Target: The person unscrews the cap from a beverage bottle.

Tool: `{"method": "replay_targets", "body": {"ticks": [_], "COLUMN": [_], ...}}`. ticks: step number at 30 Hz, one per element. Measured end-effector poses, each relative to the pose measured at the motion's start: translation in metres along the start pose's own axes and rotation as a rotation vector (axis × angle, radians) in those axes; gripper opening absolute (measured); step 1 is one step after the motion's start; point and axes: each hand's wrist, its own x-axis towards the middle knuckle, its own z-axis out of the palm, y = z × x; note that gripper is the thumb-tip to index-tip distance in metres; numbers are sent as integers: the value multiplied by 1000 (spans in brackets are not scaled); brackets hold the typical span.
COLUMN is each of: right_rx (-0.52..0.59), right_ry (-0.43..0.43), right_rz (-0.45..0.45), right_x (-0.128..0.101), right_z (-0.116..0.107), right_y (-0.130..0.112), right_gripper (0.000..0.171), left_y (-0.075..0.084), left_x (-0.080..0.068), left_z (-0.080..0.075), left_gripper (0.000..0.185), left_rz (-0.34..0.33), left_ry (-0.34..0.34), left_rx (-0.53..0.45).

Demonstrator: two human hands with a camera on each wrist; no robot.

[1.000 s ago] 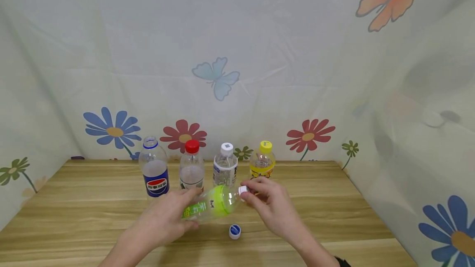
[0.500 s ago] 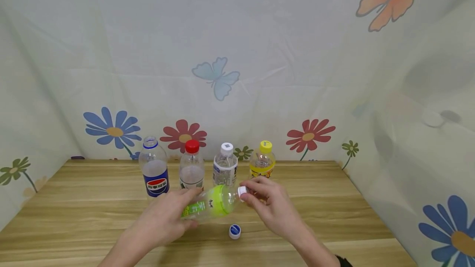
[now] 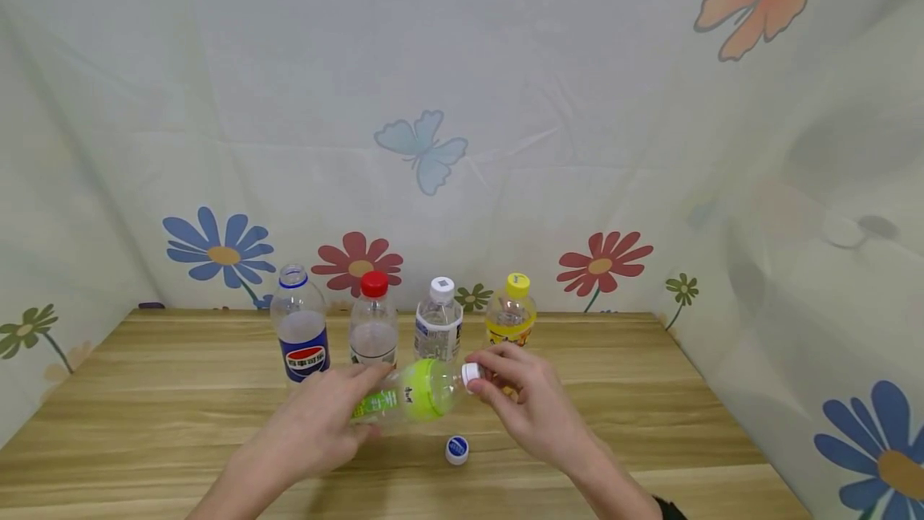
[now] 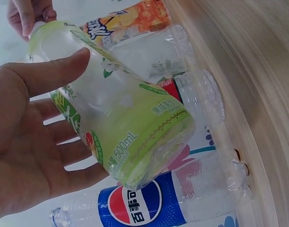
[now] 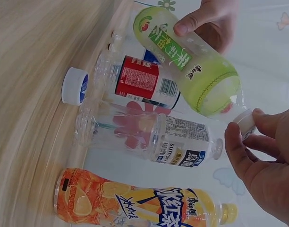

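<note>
My left hand (image 3: pixel 325 420) grips a clear bottle with a green label (image 3: pixel 411 396), held tilted above the wooden table (image 3: pixel 144 392) with its neck pointing right. In the left wrist view the thumb lies over the green-label bottle (image 4: pixel 130 123) and the fingers (image 4: pixel 73 156) curl under it. My right hand (image 3: pixel 516 396) pinches the small white cap (image 3: pixel 472 372) at the bottle's mouth. The right wrist view shows the white cap (image 5: pixel 245 124) between thumb and fingers, beside the bottle's neck (image 5: pixel 234 101).
A loose blue and white cap (image 3: pixel 456 449) lies on the table below the hands. Behind stand a capless Pepsi bottle (image 3: pixel 301 339), a red-capped bottle (image 3: pixel 373 327), a white-capped bottle (image 3: pixel 439 327) and a yellow-capped orange bottle (image 3: pixel 511 315). Flowered fabric walls enclose the table.
Both hands and the green-label bottle have stayed almost in place; the right fingers have shifted slightly on the white cap.
</note>
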Motion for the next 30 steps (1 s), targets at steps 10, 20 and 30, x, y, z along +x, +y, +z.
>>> {"method": "replay_targets", "body": {"ticks": [10,20,30], "right_rx": [-57,-74,-93], "right_ry": [8,9,8], "right_rz": [-73,-154,-256], "right_x": [0,0,0], "right_z": [0,0,0], "right_y": [2,6,12], "right_gripper": [22,24,28], "left_y": [1,0,0], "left_x": [-1,-2,-3], "left_z": [0,-1,-4], "left_gripper": [66,65,66], "left_rz": [-9,20,2], "left_ry": [0,2,-16], "left_rx": [23,18,-8]}}
